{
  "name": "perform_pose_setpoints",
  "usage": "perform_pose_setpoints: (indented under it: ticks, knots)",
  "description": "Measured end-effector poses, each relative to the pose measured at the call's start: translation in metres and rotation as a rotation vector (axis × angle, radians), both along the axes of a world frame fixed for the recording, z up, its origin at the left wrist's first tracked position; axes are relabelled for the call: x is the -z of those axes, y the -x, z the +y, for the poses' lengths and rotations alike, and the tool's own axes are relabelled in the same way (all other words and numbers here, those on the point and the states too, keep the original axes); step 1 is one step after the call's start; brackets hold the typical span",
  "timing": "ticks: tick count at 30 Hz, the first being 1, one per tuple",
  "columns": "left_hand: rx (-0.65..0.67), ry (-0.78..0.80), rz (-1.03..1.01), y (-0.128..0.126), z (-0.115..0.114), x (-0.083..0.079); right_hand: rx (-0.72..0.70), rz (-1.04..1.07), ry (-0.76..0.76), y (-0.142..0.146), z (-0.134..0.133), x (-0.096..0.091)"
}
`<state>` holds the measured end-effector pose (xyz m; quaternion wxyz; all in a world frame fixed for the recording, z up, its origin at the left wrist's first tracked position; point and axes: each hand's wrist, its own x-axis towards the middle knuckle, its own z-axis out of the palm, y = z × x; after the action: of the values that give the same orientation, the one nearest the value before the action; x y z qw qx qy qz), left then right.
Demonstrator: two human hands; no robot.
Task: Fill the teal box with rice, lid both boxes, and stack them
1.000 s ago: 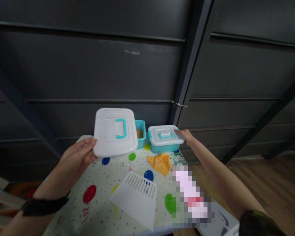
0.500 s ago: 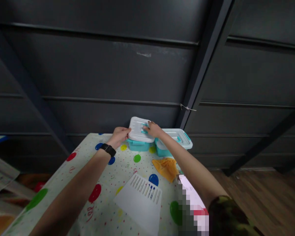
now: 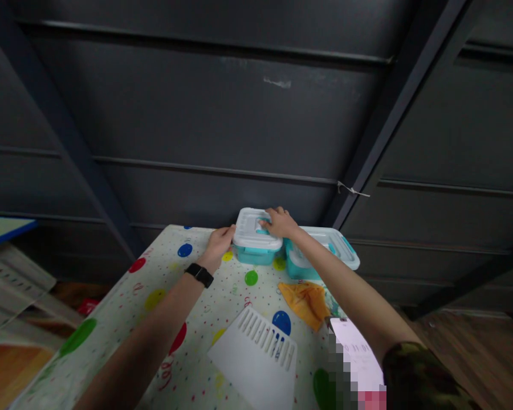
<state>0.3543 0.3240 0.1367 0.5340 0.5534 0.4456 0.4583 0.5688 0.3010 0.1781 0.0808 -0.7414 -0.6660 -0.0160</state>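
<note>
My left hand rests against the left side of the small teal box, fingers loosely curled and touching the lid's left edge; they steady it and do not close around anything. A black watch sits on that wrist.

The white lid lies flat on top of the small teal box, directly between my two hands at the far edge of the surface. Judged from how it sits, the lid is placed and covers the box; whether its side clips are fastened cannot be told from here, so pressing or latching may remain.

My right hand lies palm-down on the right part of the lid, fingers flattened over the teal handle area, pressing rather than gripping.

Just right of my right hand stands a second teal box, its own white lid already on, touching or nearly touching the first.

Nearer to me than both hands: a white slotted panel, an orange cloth, and a blurred phone-like item under my right forearm.

Writing: red scribbles show on the dotted cover of the surface beneath my left forearm, not legible. No brand or label can be read on either box.
</note>
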Motion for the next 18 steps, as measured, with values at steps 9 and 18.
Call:
perform_pose_setpoints:
  ticks: [9,18]
  knots:
    - [0.026,-0.116,0.119,0.004,-0.072,0.017,0.035,0.146,0.082,-0.021,0.051,0.009]
    - [0.062,-0.23,0.156,0.001,-0.077,0.023,0.225,0.304,-0.081,-0.026,0.062,0.015]
